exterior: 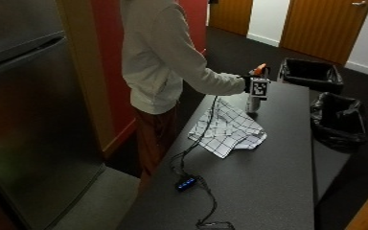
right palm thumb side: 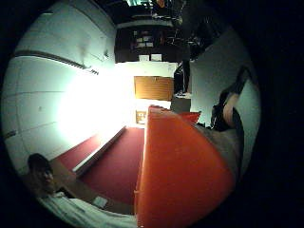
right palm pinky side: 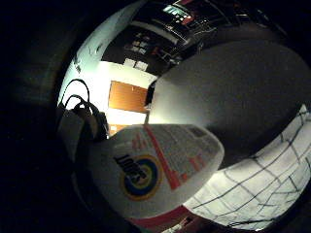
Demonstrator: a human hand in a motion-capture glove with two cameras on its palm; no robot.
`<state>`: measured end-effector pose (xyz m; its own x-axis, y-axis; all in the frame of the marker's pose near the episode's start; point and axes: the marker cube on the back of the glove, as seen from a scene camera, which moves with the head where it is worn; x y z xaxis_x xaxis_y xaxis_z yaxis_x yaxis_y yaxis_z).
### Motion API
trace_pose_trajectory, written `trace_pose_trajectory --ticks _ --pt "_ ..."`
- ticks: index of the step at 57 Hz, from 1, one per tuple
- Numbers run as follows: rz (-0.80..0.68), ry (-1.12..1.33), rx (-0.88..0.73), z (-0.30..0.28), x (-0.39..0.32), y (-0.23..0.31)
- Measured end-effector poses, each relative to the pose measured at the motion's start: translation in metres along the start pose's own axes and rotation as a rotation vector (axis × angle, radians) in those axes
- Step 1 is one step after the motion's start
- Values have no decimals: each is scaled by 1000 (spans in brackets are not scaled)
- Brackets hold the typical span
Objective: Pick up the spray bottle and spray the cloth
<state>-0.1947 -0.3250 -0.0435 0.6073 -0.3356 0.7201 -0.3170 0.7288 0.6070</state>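
Spray bottle (exterior: 254, 98) stands upright on the dark bench (exterior: 280, 158) just beyond the checked cloth (exterior: 227, 127), gripped by the gloved right hand (exterior: 250, 82).

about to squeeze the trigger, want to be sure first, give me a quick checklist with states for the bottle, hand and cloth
1. Right hand on the spray bottle: ok, it holds the bottle near its orange top.
2. Bottle upright: ok in the outside view.
3. Bottle lifted off the table: cannot tell, its base sits close to the surface.
4. Checked cloth within range: ok, it lies crumpled on the table beside the bottle.
5. Nozzle aimed at the cloth: cannot tell, nozzle direction not visible.
6. Finger on the trigger: cannot tell.
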Motion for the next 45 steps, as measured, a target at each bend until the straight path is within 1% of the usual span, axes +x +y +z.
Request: trace_pose_trajectory --ticks 2,6,9,11,12,14,19,22,28,30,33,34,35,37,39,45 --pt "0 -27 -53 8 -2 3" --pt "4 -32 -220 14 2 17" --pt "29 -38 -243 22 9 17" --pt "52 -44 -265 18 13 18" --pt "61 -39 -269 10 16 17" --pt "68 -11 -229 -4 22 10" --pt "68 17 -182 5 32 8" --pt "70 6 -191 -8 33 14" --pt "61 -64 -328 -41 23 43" --pt "53 -32 -276 -52 25 39" --pt "38 65 -104 -55 35 21" --pt "34 77 -86 -56 36 20" --pt "32 67 -104 -58 33 24" --pt "27 8 -200 -65 23 40" --pt "21 -31 -257 -74 15 52" --pt "10 -100 -254 -95 3 65"
